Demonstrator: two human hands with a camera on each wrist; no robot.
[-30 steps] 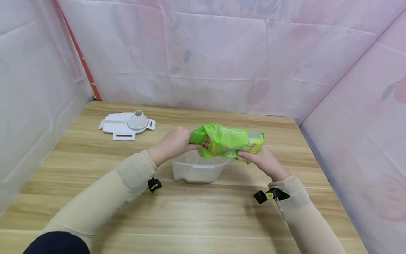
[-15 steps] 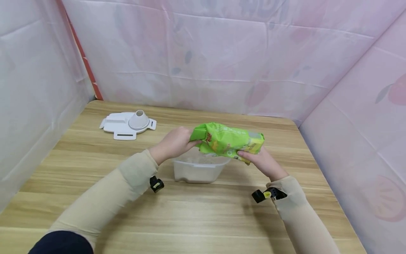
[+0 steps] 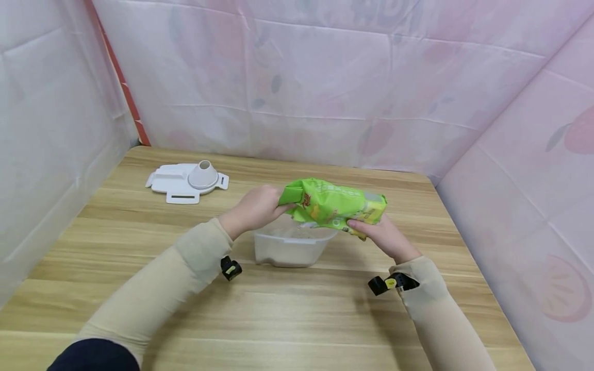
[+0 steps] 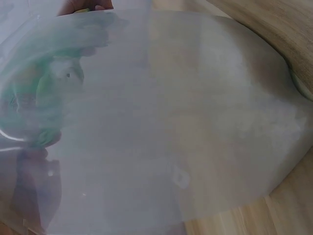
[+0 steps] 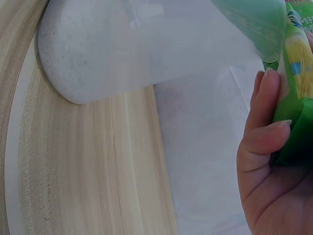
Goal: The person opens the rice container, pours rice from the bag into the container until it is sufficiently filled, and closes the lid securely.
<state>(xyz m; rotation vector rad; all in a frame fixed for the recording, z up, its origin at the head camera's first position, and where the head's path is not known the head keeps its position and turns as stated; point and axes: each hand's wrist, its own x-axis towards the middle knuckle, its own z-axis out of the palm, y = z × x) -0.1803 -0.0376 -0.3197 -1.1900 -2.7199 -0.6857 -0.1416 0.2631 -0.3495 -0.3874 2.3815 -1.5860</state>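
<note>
A green and yellow printed plastic bag (image 3: 336, 206) lies tilted in the air above a translucent white bin (image 3: 289, 252). At the bag's left end, my left hand (image 3: 255, 210) pinches the plastic by the opening. My right hand (image 3: 385, 238) grips the fuller right end, thumb on the near side; in the right wrist view its fingers (image 5: 266, 98) wrap the bag's edge. Pale, grainy stuff shows inside the bin below the bag's mouth. The bin's wall (image 4: 161, 122) fills the left wrist view, with the green bag dimly visible through it.
A white plastic lid (image 3: 171, 180) with side clips and a cone-shaped spout (image 3: 203, 175) lies at the back left of the wooden table (image 3: 297, 319). Pale printed sheeting (image 3: 315, 77) walls the back and both sides.
The bag's lower left edge has risen slightly, and more of the pale stuff in the bin shows. Both hands keep their hold and have barely moved.
</note>
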